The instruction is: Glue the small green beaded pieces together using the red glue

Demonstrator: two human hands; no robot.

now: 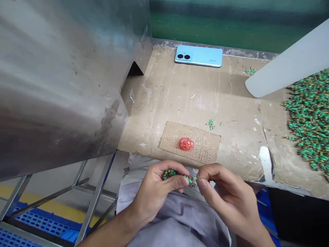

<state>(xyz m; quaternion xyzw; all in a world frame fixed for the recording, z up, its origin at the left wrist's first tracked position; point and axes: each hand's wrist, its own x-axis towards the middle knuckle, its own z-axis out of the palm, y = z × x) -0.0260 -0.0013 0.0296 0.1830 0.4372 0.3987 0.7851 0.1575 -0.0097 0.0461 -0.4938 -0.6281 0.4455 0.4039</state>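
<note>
My left hand [164,181] is curled around several small green pieces [168,174] with dark and yellow parts, above my lap. One green piece sticks out between its thumb and index finger. My right hand [226,195] is beside it, thumb and index finger pinched at a tiny green bit [195,178] by the left fingertips. Just beyond the hands, a piece of cardboard [205,147] lies at the table edge with a glossy red round lump [186,144] on it. What the small pieces are, I cannot make out.
A large heap of the green pieces [311,120] covers the table's right side. A white tube-like object [288,61] slants in beside it. A light blue phone [199,56] lies at the back. Loose green bits [211,124] lie mid-table. A metal panel [64,75] stands on the left.
</note>
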